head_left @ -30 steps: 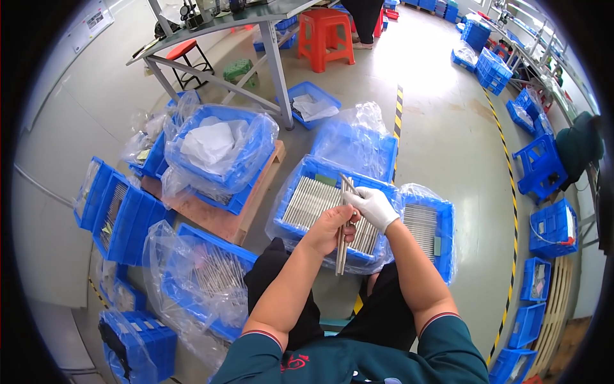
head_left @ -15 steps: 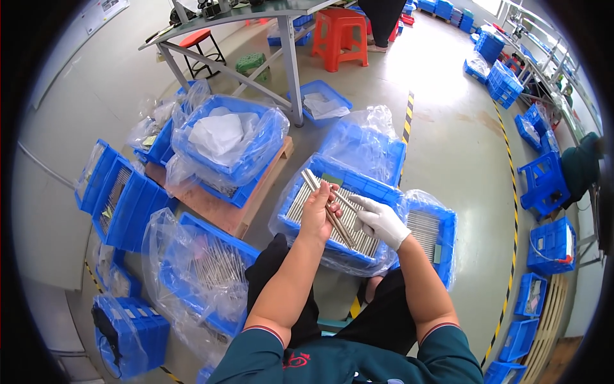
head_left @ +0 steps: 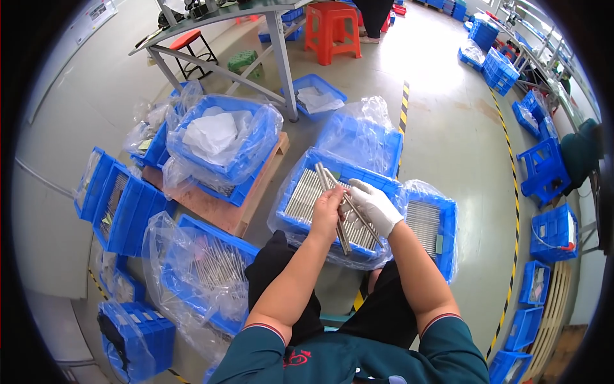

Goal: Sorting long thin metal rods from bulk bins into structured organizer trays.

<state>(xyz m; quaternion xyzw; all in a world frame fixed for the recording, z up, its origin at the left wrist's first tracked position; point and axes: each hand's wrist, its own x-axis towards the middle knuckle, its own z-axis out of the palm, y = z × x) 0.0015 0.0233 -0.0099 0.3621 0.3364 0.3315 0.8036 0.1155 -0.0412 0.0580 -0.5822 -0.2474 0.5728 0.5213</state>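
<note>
My bare left hand (head_left: pixel 327 210) is closed around a few shiny metal rods (head_left: pixel 345 239), held at a slant above a blue crate (head_left: pixel 369 182). My right hand (head_left: pixel 378 211), in a white glove, has its fingers closed at another slim metal rod (head_left: pixel 373 233), which crosses the ones in my left hand near their upper ends. The fingers partly hide where it is gripped. Beneath both hands, the plastic-lined crate holds rows of similar rods (head_left: pixel 302 197) lying side by side.
Right of it stands a blue crate (head_left: pixel 450 233) of rods; left, a plastic-covered crate (head_left: pixel 176 276) holds loose rods. Bagged crates (head_left: pixel 246 163) stack on a wooden pallet (head_left: pixel 246 217). A table leg (head_left: pixel 281 64) and red stool (head_left: pixel 332 32) are farther off. Striped tape (head_left: pixel 404 109) marks the floor.
The rods in my left hand have swung more upright and moved slightly right. One rod now slants apart from them toward my right hand, which has come closer to my left.
</note>
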